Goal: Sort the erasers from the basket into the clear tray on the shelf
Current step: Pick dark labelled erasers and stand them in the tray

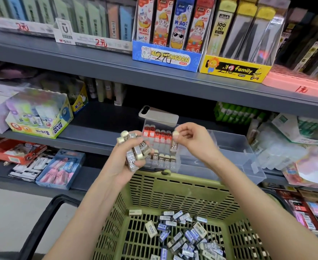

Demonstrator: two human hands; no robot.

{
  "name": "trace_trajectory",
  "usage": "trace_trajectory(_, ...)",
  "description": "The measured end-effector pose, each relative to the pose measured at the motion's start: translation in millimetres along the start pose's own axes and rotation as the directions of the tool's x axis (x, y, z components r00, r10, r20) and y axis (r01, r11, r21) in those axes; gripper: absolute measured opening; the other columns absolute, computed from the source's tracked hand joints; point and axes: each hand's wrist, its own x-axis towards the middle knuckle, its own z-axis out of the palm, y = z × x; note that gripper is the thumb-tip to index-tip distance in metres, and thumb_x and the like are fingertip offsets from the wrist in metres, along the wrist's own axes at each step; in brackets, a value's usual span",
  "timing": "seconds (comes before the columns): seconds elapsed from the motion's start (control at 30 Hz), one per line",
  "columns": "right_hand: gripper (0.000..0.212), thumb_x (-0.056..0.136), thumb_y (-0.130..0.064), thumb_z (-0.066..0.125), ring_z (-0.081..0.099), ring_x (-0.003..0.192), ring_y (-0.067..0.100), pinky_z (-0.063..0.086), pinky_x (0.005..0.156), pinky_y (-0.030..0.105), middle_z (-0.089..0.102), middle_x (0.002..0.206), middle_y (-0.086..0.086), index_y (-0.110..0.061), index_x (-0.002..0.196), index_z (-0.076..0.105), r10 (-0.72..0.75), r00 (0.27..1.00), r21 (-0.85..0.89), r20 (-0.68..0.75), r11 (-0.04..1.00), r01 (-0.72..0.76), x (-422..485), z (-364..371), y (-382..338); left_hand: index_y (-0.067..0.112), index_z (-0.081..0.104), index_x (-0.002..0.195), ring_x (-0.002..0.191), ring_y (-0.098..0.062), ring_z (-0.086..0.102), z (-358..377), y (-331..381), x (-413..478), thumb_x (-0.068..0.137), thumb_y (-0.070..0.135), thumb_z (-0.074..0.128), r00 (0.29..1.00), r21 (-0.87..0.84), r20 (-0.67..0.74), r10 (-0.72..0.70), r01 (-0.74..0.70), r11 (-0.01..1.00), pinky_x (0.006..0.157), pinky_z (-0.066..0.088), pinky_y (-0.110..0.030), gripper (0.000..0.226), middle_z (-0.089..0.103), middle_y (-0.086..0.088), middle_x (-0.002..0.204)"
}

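A green plastic basket (182,190) sits below me with several loose erasers (184,235) on its bottom. My left hand (124,158) grips a bundle of brown 2B erasers (135,151) above the basket's far rim. My right hand (192,137) pinches a single brown 2B eraser (175,140), held upright over the clear tray (235,156) on the shelf. In the tray's left part stand a row of red-sleeved erasers (157,135) and, in front, a row of brown 2B erasers (165,159). The tray's right part holds nothing.
A phone (158,114) lies on the shelf behind the tray. A glue box (40,117) stands at left, clear packets (280,151) at right. Boxes of erasers (60,169) fill the lower shelf at left. The basket's black handle (41,226) hangs at lower left.
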Motion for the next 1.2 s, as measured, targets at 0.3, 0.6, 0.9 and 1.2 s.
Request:
trace_trajectory(0.3,0.018,0.077,-0.037,0.069,0.047,0.088,0.016,0.029,0.073,0.028,0.064,0.084,-0.007,-0.022,0.087,0.070,-0.215,0.951,-0.758,0.222,0.576,0.307,8.6,6.1,16.9,0.012,0.055,0.096,0.060,-0.019,0.064,-3.5,-2.0,2.9,0.072,0.012,0.061,1.000,-0.139,-0.021,0.022,-0.025,0.990,0.031,0.035,-0.015,0.025,0.064,-0.009,0.072)
trace_trajectory(0.6,0.031,0.080,-0.049,0.058,0.046,0.105,0.023,0.032,0.084,0.034,0.058,0.104,0.001,-0.026,0.096,0.070,-0.132,0.934,-0.930,0.332,0.122,0.348,13.7,17.5,2.4,0.011,0.056,0.095,0.065,-0.020,0.066,-7.1,-5.1,0.5,0.074,0.021,0.067,0.998,-0.132,-0.024,0.057,-0.060,0.989,0.033,0.037,-0.016,0.026,0.066,-0.009,0.074)
trace_trajectory(0.9,0.024,0.090,-0.037,0.056,0.057,0.076,0.001,0.046,0.074,0.028,0.069,0.086,-0.006,-0.026,0.110,0.066,-0.153,0.926,-0.233,0.345,0.942,0.243,-9.6,34.3,-47.3,0.006,0.056,0.106,0.058,-0.019,0.063,-6.3,-3.6,-2.1,0.066,0.035,0.074,0.995,-0.014,0.086,0.050,-0.049,0.999,0.031,0.034,-0.015,0.053,0.066,-0.011,0.084)
trace_trajectory(1.2,0.021,0.075,-0.004,0.074,0.057,0.058,0.007,0.045,0.055,0.018,0.064,0.070,0.000,-0.008,0.093,0.064,0.009,0.945,0.159,0.328,0.985,-0.065,1.7,21.4,-49.8,0.008,0.050,0.106,0.060,-0.024,0.068,-2.9,-6.3,-6.9,0.074,0.030,0.071,0.998,0.038,0.015,0.053,-0.054,0.998,0.030,0.033,-0.015,0.044,0.070,-0.013,0.085)
